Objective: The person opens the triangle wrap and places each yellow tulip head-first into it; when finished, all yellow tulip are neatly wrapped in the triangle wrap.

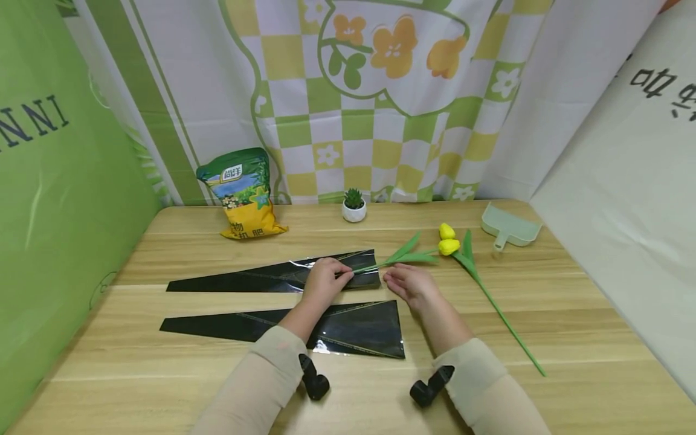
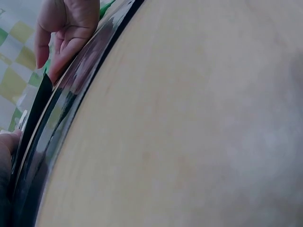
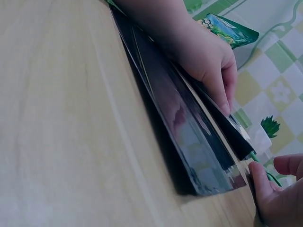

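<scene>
My left hand point(image 1: 325, 281) pinches the green stem of an artificial yellow tulip over the far black flower sleeve point(image 1: 239, 282). The tulip's leaves point(image 1: 405, 255) reach out past the sleeve's wide end toward the right. Just off that end is my right hand point(image 1: 413, 288), below the leaves, its thumb and fingers apart in the right wrist view. Close together lie two yellow tulip heads point(image 1: 449, 246); a second tulip's stem point(image 1: 505, 320) slants toward the front right. Nearer me lies another black sleeve point(image 1: 359, 329), partly covered by my left forearm.
Against the back curtain point(image 1: 348, 133) stand a fertilizer bag point(image 1: 244, 196) and a small potted succulent point(image 1: 354, 208). A pale green dustpan point(image 1: 509, 228) lies at the table's back right corner. Fabric walls rise on both sides of the wooden table point(image 1: 109, 362).
</scene>
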`<state>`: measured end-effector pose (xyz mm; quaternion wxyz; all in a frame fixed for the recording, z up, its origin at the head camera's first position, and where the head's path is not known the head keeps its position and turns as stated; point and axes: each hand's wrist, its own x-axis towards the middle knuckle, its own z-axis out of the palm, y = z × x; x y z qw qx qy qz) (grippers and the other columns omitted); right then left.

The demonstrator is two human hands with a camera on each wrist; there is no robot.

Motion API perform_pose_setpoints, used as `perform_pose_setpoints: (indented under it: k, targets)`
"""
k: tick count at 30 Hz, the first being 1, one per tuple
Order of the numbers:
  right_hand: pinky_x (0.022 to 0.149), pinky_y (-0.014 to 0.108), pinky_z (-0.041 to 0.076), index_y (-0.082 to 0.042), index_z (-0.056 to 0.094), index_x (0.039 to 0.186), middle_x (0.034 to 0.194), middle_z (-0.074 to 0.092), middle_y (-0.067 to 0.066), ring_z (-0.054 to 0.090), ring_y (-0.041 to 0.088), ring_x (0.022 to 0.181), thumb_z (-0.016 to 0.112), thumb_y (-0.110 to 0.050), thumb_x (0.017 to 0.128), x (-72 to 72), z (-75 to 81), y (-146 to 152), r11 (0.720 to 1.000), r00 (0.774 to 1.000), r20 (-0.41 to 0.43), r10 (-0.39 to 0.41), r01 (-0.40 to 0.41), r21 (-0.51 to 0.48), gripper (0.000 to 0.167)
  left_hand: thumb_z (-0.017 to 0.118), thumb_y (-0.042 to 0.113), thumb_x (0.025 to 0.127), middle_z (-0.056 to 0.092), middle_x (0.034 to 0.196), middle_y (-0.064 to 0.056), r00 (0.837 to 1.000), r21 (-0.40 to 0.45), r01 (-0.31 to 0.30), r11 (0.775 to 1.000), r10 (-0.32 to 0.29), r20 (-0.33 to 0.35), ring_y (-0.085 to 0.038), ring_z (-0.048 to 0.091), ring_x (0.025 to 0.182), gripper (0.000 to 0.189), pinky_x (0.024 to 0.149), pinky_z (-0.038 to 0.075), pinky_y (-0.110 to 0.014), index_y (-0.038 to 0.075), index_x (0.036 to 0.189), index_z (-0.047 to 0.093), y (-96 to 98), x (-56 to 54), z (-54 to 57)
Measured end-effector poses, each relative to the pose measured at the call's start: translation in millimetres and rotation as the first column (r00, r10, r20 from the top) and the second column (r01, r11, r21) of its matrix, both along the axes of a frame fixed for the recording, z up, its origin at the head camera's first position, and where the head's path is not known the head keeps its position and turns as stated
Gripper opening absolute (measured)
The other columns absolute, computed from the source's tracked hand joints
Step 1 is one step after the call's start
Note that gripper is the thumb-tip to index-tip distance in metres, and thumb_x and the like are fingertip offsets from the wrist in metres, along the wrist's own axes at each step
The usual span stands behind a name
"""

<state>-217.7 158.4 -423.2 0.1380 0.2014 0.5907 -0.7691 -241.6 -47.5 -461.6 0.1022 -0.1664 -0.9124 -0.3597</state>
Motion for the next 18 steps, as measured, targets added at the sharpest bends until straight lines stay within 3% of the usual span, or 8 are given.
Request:
perform_pose_setpoints:
  k: [4,7,13,18]
  targets:
    - [0.076,0.017,0.056,0.007,0.03,0.148,0.103,0.06,0.007,0.063,0.005,0.078,0.047,-0.008,0.102,-0.1,2.1,11,0.998,0.999,-0.013,-0.035,0.036,0.057,0.052,0.073,0.019,0.088,0.072,0.1,-0.008,1.0,0.013,0.004,1.0,-0.004,-0.004,-0.028,0.063,0.101,0.013,0.093,0.051,-0.042,0.009,0.094,0.079,0.0,0.6,-0.1]
    - [0.072,0.015,0.056,0.005,0.033,0.147,0.103,0.057,0.006,0.062,0.003,0.075,0.05,-0.012,0.101,-1.1,2.8,23,0.984,0.992,-0.043,-0.119,0.123,0.127,0.052,0.073,0.019,0.088,0.072,0.101,-0.008,1.0,0.019,0.005,1.0,-0.005,-0.005,-0.028,0.063,0.102,0.013,0.094,0.051,-0.042,0.009,0.094,0.079,-0.1,0.7,-0.5]
    - [0.06,0.011,0.052,0.005,0.045,0.136,0.105,0.053,0.005,0.056,0.0,0.067,0.058,-0.013,0.096,-2.8,1.8,41,0.898,0.946,-0.155,-0.285,0.32,0.302,0.046,0.073,0.019,0.088,0.072,0.1,-0.008,1.0,0.023,0.003,1.0,-0.002,-0.011,-0.027,0.063,0.102,0.013,0.094,0.051,-0.042,0.009,0.094,0.079,-0.2,0.6,-0.8]
    - [0.059,0.009,0.05,0.004,0.047,0.136,0.114,0.054,0.009,0.055,-0.001,0.067,0.06,-0.016,0.096,-5.8,-0.3,46,0.863,0.941,-0.167,-0.294,0.337,0.378,0.046,0.073,0.02,0.088,0.072,0.101,-0.007,1.0,0.018,-0.001,1.0,0.001,-0.006,-0.027,0.063,0.102,0.013,0.094,0.051,-0.042,0.01,0.094,0.079,-0.5,0.9,-0.2]
